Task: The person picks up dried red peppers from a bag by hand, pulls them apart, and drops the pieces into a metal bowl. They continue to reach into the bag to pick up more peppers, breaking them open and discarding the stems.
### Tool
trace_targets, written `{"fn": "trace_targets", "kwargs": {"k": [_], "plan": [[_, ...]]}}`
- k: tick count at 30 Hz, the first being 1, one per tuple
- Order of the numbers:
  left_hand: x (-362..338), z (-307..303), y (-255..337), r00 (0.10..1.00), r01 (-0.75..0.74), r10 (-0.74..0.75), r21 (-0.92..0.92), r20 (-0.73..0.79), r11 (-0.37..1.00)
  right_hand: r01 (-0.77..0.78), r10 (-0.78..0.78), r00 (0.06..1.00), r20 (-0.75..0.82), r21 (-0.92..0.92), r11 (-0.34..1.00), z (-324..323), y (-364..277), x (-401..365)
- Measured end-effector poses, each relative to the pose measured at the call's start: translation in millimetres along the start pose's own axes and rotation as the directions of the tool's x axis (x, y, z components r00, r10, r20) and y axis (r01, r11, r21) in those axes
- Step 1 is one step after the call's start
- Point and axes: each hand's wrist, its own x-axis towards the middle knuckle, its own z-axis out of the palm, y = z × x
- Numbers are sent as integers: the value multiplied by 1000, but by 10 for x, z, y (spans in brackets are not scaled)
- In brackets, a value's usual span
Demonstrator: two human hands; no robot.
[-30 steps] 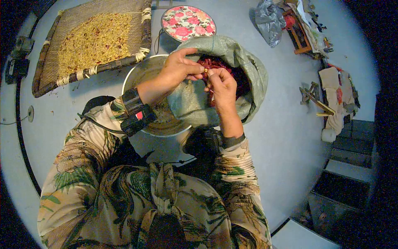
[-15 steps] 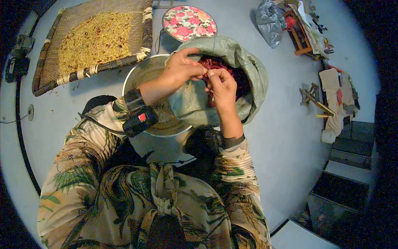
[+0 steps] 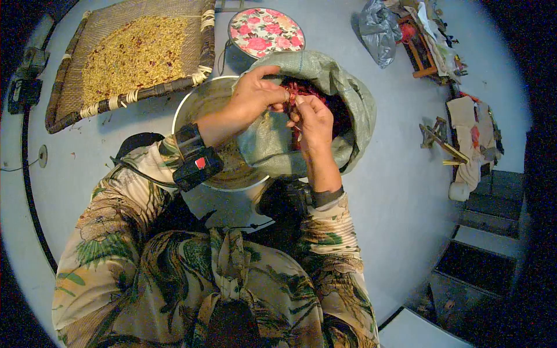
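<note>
In the head view, the left hand (image 3: pixel 255 97) and right hand (image 3: pixel 315 120) meet above the mouth of a green woven sack (image 3: pixel 355 110). The fingers of both are drawn together at the tips and seem to pinch a small red piece (image 3: pixel 293 99) between them; its shape is too blurred to tell. The left index finger sticks out apart from that pinch, probably to leave the tips room. Working over the opening presumably lets crumbs drop onto the red pods (image 3: pixel 306 87) inside.

The sack's rim is rolled outward, likely to hold the mouth wide, and its left side overlaps the right edge of a metal basin (image 3: pixel 203 107); whether it rests on the basin I cannot tell.

On the floor (image 3: pixel 400 133), the near edge of a framed tray (image 3: pixel 152 93) lies just beyond the basin's left rim. Yellow bits (image 3: pixel 133 55) are spread thin away from its near-left corner, perhaps for airing.
</note>
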Motion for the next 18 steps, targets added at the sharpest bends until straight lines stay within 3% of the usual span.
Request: {"fn": "trace_targets", "kwargs": {"k": [8, 14, 18], "plan": [[-11, -20, 18, 1000, 17, -17, 56, 8, 998, 121, -127, 992, -23, -187, 975, 18, 10, -29], [-6, 10, 22, 1000, -16, 17, 81, -8, 997, 91, -95, 995, -19, -163, 983, 22, 24, -24], [9, 2, 39, 1000, 7, -7, 67, 8, 998, -2, 1, 1000, -14, -15, 1000, 41, -13, -17]]}}
